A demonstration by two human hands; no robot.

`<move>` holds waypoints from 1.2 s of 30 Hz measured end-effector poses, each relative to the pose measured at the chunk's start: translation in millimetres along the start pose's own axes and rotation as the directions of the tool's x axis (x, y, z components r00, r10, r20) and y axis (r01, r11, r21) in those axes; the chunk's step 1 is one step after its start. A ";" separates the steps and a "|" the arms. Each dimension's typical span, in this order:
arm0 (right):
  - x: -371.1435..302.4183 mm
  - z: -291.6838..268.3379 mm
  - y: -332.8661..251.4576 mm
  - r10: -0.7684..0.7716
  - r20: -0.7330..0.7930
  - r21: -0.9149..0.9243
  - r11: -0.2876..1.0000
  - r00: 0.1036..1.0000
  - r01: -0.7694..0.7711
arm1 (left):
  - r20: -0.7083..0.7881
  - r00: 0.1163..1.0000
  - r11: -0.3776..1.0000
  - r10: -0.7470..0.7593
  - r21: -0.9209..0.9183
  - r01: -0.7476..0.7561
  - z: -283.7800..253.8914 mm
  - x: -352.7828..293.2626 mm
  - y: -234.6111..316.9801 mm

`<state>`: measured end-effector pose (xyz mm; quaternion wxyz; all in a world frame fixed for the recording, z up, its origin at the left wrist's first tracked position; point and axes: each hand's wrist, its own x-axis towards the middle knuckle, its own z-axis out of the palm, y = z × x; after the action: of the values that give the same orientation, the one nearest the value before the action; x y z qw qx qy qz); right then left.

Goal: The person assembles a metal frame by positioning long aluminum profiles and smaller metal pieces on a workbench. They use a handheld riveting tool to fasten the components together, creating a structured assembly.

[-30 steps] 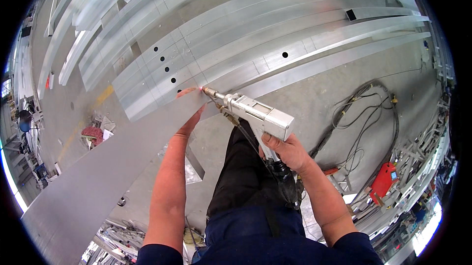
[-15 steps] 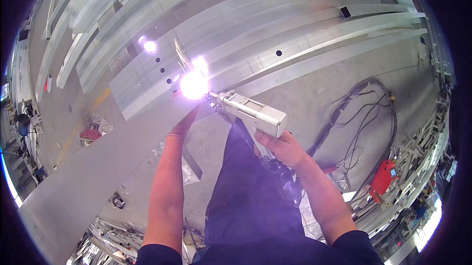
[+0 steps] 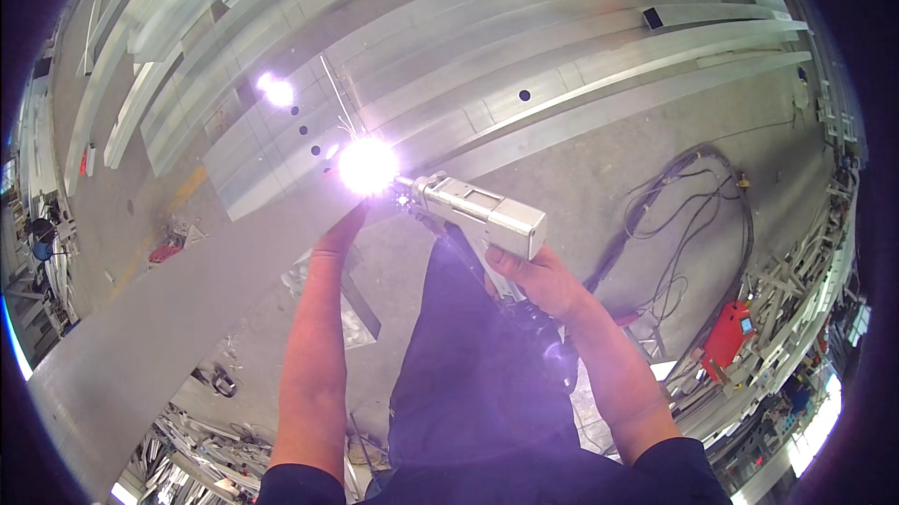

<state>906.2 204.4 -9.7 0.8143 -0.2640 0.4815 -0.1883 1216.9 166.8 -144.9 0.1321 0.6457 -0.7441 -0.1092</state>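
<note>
Clasping the handle of a silver handheld welding gun, the right hand held it just below and right of centre, the nozzle aimed up and left. The left hand reached to the near edge of a long flat metal panel that ran from lower left to centre; its fingers were hidden, so whether they pinched or merely braced could not be told. A blinding flash covered the nozzle's tip. With that bare hand just beside it, heat or spatter could have burned the skin, and a flinch could have let the panel shift. Beyond, left of centre, lay a perforated metal sheet. On the floor at right, a looped black cable could have caught a foot.
</note>
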 end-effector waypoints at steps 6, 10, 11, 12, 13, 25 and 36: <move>-5.2 -2.5 -0.5 0.030 -0.010 -0.024 0.999 1.000 -0.030 | 0.029 0.999 0.999 -0.034 0.019 0.033 -0.3 -4.1 -2.0; -7.5 -3.5 4.5 0.015 -0.010 -0.031 0.999 1.000 -0.015 | 0.023 0.998 0.997 -0.052 -0.048 0.053 -4.6 -0.9 2.0; -7.7 -3.6 7.1 0.007 -0.011 -0.018 1.000 1.000 -0.007 | 0.021 0.998 0.997 -0.056 -0.057 0.057 -5.2 -0.1 3.1; -7.9 -3.8 8.8 0.001 -0.012 -0.005 1.000 1.000 -0.001 | 0.017 0.998 0.996 -0.058 -0.068 0.059 -6.3 1.7 4.0; -8.8 -3.3 8.1 0.008 -0.011 0.000 1.000 1.000 -0.008 | 0.018 0.998 0.995 -0.059 -0.074 0.060 -7.4 3.1 5.5; -21.6 -3.8 16.2 -0.075 -0.007 0.062 0.995 0.997 0.075 | 0.003 0.996 0.960 0.085 -0.268 -0.081 -9.3 -4.5 -5.0; 2.9 -1.9 4.8 -0.038 -0.026 0.041 0.998 0.999 0.039 | -0.136 0.975 0.840 -0.177 -0.537 0.078 -121.8 -14.6 46.8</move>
<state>906.1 206.1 -15.4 0.8095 -0.2541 0.4826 -0.2172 1216.3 188.8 -15.5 0.3638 0.6398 -0.6253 -0.2594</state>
